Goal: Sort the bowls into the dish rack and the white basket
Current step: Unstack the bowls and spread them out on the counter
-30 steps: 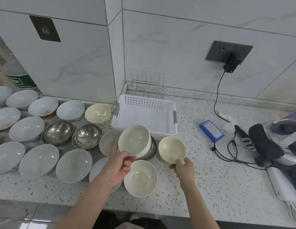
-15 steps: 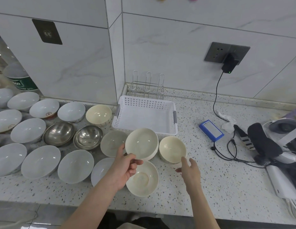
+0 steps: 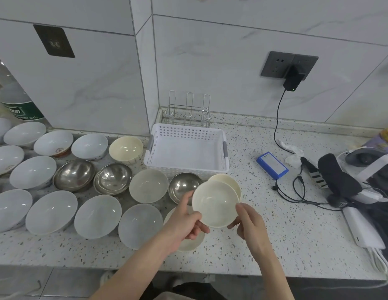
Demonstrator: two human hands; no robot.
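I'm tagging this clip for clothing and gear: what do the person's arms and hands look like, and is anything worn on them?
Both forearms are bare as far as the frame shows: no sleeves in view. The left hand and right hand wear no gloves, and no rings, watch or wristband can be seen. No cables, straps or markings show on either arm.

Matt cream bowl (image 3: 214, 203) in my fingers, possibly plastic, glossy steel bowls (image 3: 74, 178), perforated white plastic basket (image 3: 187, 132), speckled stone counter (image 3: 286, 230).
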